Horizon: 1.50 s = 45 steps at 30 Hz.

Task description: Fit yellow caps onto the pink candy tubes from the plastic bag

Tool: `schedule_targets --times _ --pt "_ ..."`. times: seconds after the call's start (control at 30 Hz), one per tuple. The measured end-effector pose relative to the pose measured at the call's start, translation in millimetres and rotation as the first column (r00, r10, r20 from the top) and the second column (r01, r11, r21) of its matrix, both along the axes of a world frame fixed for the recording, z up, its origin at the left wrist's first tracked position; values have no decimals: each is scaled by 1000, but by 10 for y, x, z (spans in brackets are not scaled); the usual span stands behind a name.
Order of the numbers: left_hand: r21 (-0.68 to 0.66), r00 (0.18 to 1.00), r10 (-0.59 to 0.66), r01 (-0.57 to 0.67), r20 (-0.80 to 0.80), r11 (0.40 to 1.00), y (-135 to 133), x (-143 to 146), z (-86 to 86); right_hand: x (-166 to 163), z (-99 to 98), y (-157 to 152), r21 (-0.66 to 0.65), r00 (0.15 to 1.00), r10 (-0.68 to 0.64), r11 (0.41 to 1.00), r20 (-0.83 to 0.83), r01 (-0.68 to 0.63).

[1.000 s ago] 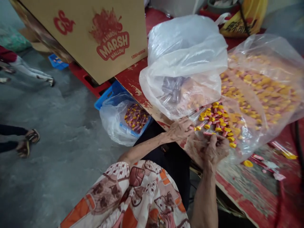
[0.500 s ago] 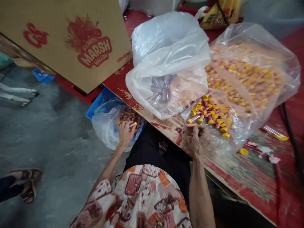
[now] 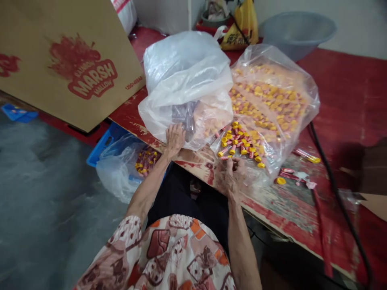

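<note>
My left hand (image 3: 175, 140) reaches to the mouth of a white plastic bag (image 3: 184, 80), its fingers stretched out at the plastic and nothing visible in them. Just beyond those fingers, purplish clear tubes (image 3: 188, 117) lie inside the bag. My right hand (image 3: 233, 175) rests at the table edge with curled fingers, pinching a small red-and-white tube (image 3: 225, 158) near its end. Close above it, small tubes with yellow caps (image 3: 242, 141) spill from the mouth of a large clear bag (image 3: 311, 98) full of the same kind.
Below the table edge at left, a blue basket (image 3: 96, 154) holds a plastic-lined heap of filled tubes (image 3: 146, 161). A cardboard carton (image 3: 121, 80) stands at the left. A loose yellow cap (image 3: 281, 181), a black cable (image 3: 329, 173) and a grey basin (image 3: 299, 32) are to the right.
My left hand has moved from the heap in the blue basket up to the white bag on the table. My right hand stays by the spilled tubes. The view has shifted right.
</note>
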State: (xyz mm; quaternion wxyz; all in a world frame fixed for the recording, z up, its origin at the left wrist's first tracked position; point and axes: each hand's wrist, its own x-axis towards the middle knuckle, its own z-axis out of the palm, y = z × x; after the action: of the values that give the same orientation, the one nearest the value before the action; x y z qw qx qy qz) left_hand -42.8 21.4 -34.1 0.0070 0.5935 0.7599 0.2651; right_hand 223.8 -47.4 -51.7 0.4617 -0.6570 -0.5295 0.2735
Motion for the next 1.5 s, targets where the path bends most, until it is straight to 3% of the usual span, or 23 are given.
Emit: schedule_targets --times 0.1,0.27,0.33,0.4,0.47,0.57,0.67,0.87,0.97,1.03,1.1,1.17,1.23,1.37,1.5 --pt "48 999 -38 39 -15 998 -37 -54 66 47 38 -24 72 992 -124 990 22 122" --pt "186 988 -153 155 -23 970 -355 -34 358 74 58 20 49 999 -11 999 50 9" --pt "177 965 -262 258 2 950 -439 64 405 12 118 51 43 998 -54 998 -16 55" --pt "150 904 -419 404 82 902 -480 194 382 -89 210 62 33 983 -114 992 -142 120" --pt "135 801 -565 548 197 825 -498 334 316 -201 296 50 37 958 -95 993 -272 109" --pt "134 679 -651 651 340 748 -533 506 226 -320 341 6 43 940 -8 999 -341 24" --pt "118 678 -631 641 377 759 -589 603 200 -319 280 -45 39 958 45 999 -282 -35" --pt "-82 829 -545 556 127 827 -653 744 180 -48 94 -88 74 999 46 996 3 -46" --pt "-54 837 -471 504 278 862 -624 782 143 104 59 -80 -1 999 48 999 -11 -48" --pt "24 761 -383 436 523 900 -582 785 127 159 72 -76 -34 996 -13 999 -83 11" --pt "100 585 -299 348 754 932 -540 797 127 150 105 -75 -32 977 -100 995 -187 95" --pt "123 399 -245 307 884 944 -526 844 143 68 145 -82 -8 933 -139 989 -332 144" --pt "99 284 -209 356 936 929 -552 930 167 -62 181 -105 13 882 -95 993 -462 114" --pt "76 240 -209 469 948 880 -667 1100 175 -272 205 -186 4 806 30 999 -591 -35" --pt "59 330 -235 466 914 883 -727 1096 114 -209 181 -217 -30 852 83 993 -517 -115"
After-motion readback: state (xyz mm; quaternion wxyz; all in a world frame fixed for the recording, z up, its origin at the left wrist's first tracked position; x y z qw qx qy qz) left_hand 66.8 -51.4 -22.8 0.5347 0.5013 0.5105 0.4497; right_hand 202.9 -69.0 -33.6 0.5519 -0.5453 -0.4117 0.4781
